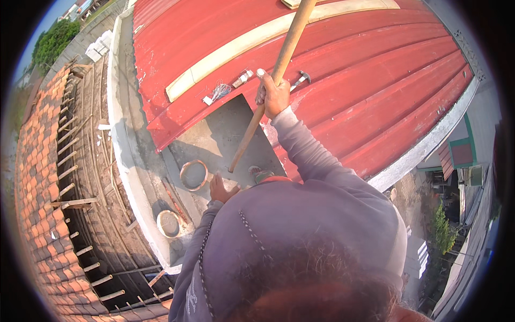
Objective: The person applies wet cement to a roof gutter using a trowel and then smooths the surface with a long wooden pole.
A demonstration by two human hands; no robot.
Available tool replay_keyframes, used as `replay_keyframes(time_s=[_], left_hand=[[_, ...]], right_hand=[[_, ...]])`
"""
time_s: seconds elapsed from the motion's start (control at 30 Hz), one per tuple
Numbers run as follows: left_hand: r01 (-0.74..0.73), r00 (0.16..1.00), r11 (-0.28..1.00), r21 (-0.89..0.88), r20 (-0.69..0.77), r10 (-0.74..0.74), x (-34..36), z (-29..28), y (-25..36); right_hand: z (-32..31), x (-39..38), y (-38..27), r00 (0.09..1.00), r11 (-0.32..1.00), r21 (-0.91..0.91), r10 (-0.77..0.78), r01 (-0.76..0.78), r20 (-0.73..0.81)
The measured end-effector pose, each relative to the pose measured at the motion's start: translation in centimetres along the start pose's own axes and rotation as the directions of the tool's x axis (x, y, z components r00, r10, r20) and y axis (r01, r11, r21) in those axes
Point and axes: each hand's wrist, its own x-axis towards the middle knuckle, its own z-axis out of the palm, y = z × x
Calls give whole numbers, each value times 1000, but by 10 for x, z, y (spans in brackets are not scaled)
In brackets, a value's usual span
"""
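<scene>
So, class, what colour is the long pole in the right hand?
Light brown: the pole shows best in the head view.

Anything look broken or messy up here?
Yes. The tiled roof at left ends in a ragged edge with bare poles jutting out, so it looks unfinished or damaged. On the red metal roof, white string lies tangled, and a hammer sits loose near the right hand.

A red roof (375,70) carries a hammer (304,77), wire (220,90), pale board (230,52).
</scene>
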Motion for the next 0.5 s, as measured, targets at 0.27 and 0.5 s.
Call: replay_keyframes(time_s=[0.27,0.5], left_hand=[[123,992,945,304,-53,-112,47,21,-27],[98,991,972,214,72,-115,117,-16,20]], right_hand=[[-93,41,14,951,978,202,99,-40,-292],[-186,84,33,786,957,276,241,-93,-569]])
